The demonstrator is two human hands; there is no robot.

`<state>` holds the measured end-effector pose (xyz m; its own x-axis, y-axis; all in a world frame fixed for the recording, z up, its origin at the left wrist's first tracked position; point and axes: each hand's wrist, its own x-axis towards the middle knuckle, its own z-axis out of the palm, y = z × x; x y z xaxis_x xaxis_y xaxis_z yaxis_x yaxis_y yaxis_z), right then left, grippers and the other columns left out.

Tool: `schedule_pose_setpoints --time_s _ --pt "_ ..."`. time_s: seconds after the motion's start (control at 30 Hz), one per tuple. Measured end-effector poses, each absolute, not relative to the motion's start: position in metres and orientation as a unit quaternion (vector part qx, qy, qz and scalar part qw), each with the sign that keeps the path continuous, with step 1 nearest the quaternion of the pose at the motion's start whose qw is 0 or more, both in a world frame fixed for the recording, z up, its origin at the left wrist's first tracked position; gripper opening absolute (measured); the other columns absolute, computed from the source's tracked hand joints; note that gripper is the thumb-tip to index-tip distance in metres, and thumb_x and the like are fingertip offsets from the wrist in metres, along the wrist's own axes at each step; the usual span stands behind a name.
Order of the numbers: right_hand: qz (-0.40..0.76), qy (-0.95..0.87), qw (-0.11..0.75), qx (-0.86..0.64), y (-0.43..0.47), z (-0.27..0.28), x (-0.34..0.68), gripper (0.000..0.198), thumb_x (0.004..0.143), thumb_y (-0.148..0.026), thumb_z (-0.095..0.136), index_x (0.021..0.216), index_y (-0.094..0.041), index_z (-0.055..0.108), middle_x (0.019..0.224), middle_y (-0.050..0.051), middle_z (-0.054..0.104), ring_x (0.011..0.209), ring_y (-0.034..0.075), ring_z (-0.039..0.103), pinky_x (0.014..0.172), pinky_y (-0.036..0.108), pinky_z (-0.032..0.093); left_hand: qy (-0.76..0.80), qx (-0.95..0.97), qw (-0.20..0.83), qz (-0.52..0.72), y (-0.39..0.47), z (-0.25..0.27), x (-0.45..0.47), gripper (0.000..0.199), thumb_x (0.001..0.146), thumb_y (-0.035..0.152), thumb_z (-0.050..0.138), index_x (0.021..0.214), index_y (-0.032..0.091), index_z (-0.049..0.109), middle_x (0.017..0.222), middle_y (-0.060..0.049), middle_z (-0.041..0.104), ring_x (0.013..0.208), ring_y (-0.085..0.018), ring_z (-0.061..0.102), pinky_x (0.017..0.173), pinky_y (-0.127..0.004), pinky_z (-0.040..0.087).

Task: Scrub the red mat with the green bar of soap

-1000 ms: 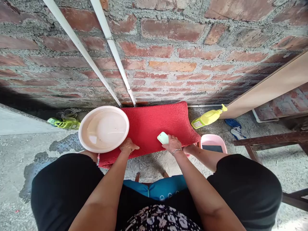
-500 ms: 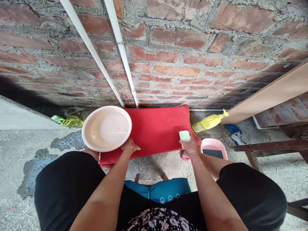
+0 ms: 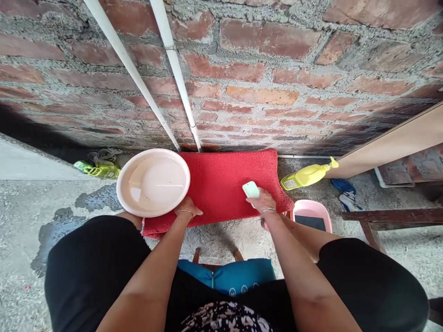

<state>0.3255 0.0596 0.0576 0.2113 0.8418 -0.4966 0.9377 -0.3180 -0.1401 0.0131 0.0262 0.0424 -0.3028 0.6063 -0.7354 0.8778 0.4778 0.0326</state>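
My left hand (image 3: 187, 208) lies on the red cloth (image 3: 221, 180), right beside the rim of a wide pale pink basin (image 3: 159, 210). Its thumb stretches out to the right and nothing shows in it; the other fingers are partly hidden. Water stands in the basin, which sits on the left end of the cloth. In my right hand (image 3: 265, 201) is a pale green oblong block (image 3: 250, 189) with a small dark hole near its far end. The block is over the right part of the cloth; its underside is hidden, so contact is unclear.
A yellow spray bottle (image 3: 308, 175) and a pink tub (image 3: 313, 206) holding something dark stand at the right. A green bottle (image 3: 104, 170) lies left of the basin. Behind rise white pipes (image 3: 180, 83) and a brick wall (image 3: 259, 69). A wooden bench (image 3: 391, 214) is far right.
My right hand has moved left over the cloth with the pale green block, which is now tilted more. The left hand and basin have stayed in place.
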Motion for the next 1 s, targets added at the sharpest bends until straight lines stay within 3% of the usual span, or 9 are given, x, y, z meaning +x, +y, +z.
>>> schedule_pose_setpoints --time_s 0.27,0.4,0.67,1.0 --pt "-0.210 0.361 0.058 0.907 0.048 0.065 0.426 0.062 0.069 -0.059 0.069 0.116 -0.020 0.058 0.112 0.014 0.066 0.100 0.030 0.065 0.077 0.039 0.050 0.786 0.473 0.353 -0.183 0.025 0.041 0.013 0.066 0.051 0.046 0.084 0.107 0.015 0.067 0.118 -0.020 0.067 0.108 -0.035 0.065 0.081 -0.038 0.054" --pt "-0.211 0.446 0.019 0.870 0.060 0.066 0.376 0.062 0.071 -0.058 0.068 0.118 -0.020 0.056 0.114 0.013 0.065 0.103 0.028 0.063 0.082 0.037 0.049 0.788 0.475 0.351 -0.174 0.024 0.037 0.012 0.067 0.049 0.046 0.085 0.106 0.015 0.066 0.115 -0.019 0.068 0.107 -0.035 0.065 0.081 -0.038 0.054" --pt "-0.246 0.669 0.072 0.697 0.092 0.057 0.213 0.069 0.071 -0.053 0.070 0.128 -0.021 0.047 0.124 0.013 0.058 0.115 0.028 0.055 0.092 0.038 0.043 0.788 0.481 0.340 -0.179 0.024 0.036 0.011 0.065 0.047 0.046 0.085 0.102 0.016 0.067 0.114 -0.020 0.069 0.110 -0.036 0.063 0.087 -0.040 0.052" --pt "-0.237 0.596 0.110 0.759 0.108 0.064 0.296 0.065 0.072 -0.055 0.067 0.124 -0.021 0.052 0.118 0.013 0.062 0.110 0.028 0.059 0.088 0.038 0.046 0.786 0.475 0.349 -0.186 0.026 0.041 0.013 0.062 0.050 0.045 0.084 0.102 0.017 0.065 0.116 -0.018 0.068 0.109 -0.035 0.064 0.086 -0.039 0.052"
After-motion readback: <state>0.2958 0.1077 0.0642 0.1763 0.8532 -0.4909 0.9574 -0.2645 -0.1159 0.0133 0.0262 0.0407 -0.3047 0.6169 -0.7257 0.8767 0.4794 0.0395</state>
